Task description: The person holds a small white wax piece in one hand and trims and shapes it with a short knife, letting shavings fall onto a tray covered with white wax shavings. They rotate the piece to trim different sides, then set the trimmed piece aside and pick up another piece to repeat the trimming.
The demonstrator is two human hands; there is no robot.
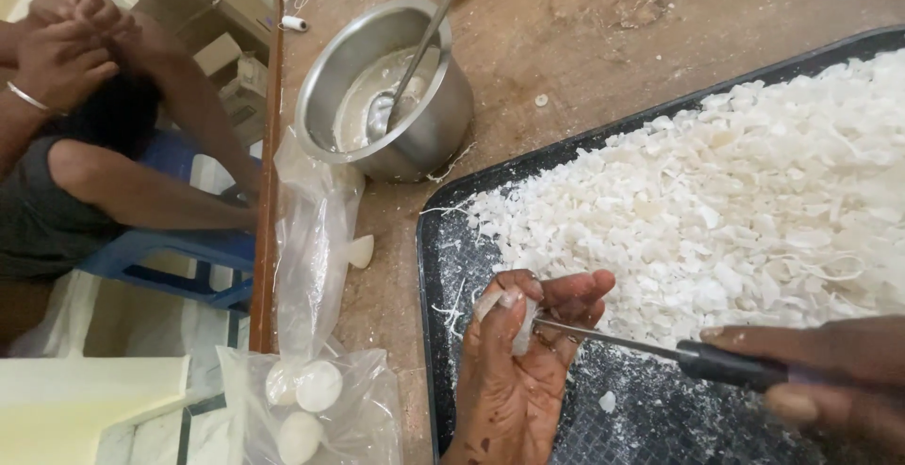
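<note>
One white piece (524,325) was clamped between the thumb and fingers of the left hand (514,371), over the black tray (436,333). The right hand (830,375), at 3 o'clock from it, had its fingers closed around one knife (660,350), whose blade touched the piece. One heap of white flakes (745,191) filled the tray. At 11 o'clock stood one steel pot (424,130) with one ladle (415,59). Three white rounds (319,386) lay in a plastic bag (311,239) at 9 o'clock. One other person (85,144) sat beyond the table edge.
</note>
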